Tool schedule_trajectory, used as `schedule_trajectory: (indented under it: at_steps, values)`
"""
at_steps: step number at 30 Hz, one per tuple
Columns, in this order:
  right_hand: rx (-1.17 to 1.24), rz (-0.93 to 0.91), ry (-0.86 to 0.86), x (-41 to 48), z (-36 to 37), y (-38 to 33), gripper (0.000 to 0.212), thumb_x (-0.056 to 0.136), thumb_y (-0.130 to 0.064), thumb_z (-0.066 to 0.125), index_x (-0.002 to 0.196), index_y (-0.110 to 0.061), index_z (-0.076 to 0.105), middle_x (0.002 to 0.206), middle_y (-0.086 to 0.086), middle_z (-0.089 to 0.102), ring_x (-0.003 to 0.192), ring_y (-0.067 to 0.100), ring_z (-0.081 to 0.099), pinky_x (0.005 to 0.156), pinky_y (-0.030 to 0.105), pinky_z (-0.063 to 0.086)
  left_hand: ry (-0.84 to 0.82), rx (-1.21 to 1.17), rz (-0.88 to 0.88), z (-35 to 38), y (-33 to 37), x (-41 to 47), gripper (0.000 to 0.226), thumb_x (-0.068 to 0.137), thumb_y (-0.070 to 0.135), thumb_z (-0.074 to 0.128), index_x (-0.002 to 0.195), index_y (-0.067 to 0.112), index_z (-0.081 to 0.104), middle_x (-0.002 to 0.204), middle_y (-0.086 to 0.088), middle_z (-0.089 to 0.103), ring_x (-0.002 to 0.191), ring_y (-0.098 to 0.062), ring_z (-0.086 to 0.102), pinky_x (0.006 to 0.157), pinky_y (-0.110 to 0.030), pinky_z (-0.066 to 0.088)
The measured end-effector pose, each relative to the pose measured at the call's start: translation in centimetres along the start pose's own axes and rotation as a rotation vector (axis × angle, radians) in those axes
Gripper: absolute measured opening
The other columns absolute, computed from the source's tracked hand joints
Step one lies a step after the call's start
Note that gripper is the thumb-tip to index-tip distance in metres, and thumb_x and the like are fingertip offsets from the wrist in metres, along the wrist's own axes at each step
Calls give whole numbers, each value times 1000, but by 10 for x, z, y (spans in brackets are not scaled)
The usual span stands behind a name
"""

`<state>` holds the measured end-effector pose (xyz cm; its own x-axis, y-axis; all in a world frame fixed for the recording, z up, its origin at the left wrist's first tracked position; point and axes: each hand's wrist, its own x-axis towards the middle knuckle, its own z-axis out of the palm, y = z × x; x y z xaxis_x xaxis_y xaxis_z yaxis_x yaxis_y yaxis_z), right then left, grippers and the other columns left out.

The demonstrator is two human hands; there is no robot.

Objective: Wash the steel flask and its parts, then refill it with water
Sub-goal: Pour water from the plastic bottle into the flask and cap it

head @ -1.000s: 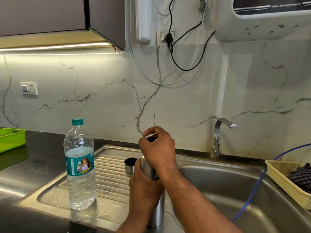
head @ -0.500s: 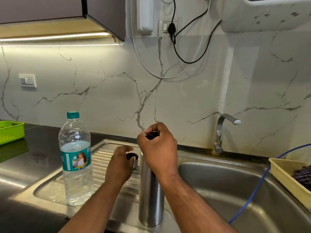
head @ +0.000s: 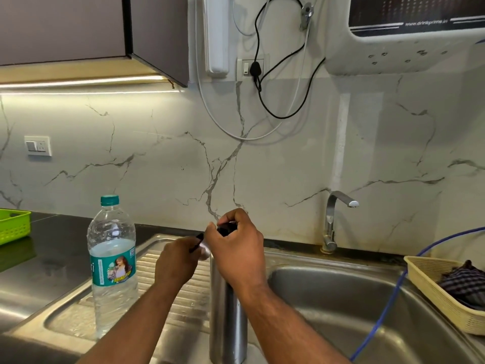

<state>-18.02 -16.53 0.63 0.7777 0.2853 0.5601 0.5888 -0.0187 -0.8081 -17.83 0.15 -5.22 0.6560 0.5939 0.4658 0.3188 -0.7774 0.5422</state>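
On the far left of the dark counter (head: 52, 248) sits a green basket (head: 13, 224), well apart from the wet work. Next comes the water bottle (head: 112, 264), capped and upright on the ribbed drainboard (head: 194, 298), likely parked near for the refill.

Your left hand (head: 177, 264) has its fingers curled round a small cap (head: 203, 252), blurred here, held just beside the flask's top. I judge you have it ready to go with the other parts.

The flask (head: 223, 324) stands upright on the steel strip between the drainboard and the basin (head: 328, 298), so any spill drains away. Your right hand (head: 236, 250) is clenched round the black stopper (head: 225, 228) at its mouth. It looks like a twisting grip, but I cannot tell which way it turns.

Further right, the tap (head: 331, 222) is not running. A blue hose (head: 385, 308) drops into the basin, and a cream basket (head: 430, 290) at the rim holds a checked cloth (head: 464, 282).

The steel surface looks damp and slippery. Behind it rises a veined marble wall (head: 157, 166), with a cabinet (head: 65, 24) up on the left, dangling cords (head: 262, 101) in the middle and a white water filter (head: 393, 48) on the right.
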Motion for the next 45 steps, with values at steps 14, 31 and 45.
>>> schedule_trajectory:
  at_steps: [14,31,45]
  values:
    - [166,59,-86,31,-47,-31,53,93,-67,55,138,-44,41,133,-8,51,114,13,58,82,26,54,225,-853,262,-99,87,-29,16,93,22,73,107,29,76,96,14,78,95,-3,72,90,-31,55]
    - [-517,-275,-703,95,-119,-88,53,86,-26,82,133,-32,59,124,-4,65,103,14,68,82,20,58,-165,-751,111,-43,73,-96,86,63,68,80,136,47,39,121,20,58,106,-1,59,75,-12,45]
    - [-914,-322,-1303,103,-65,-105,55,88,-24,80,138,-26,58,133,0,63,108,13,62,93,32,55,-14,-756,15,-6,74,-101,60,80,40,81,126,39,42,102,21,59,85,-8,65,54,-6,47]
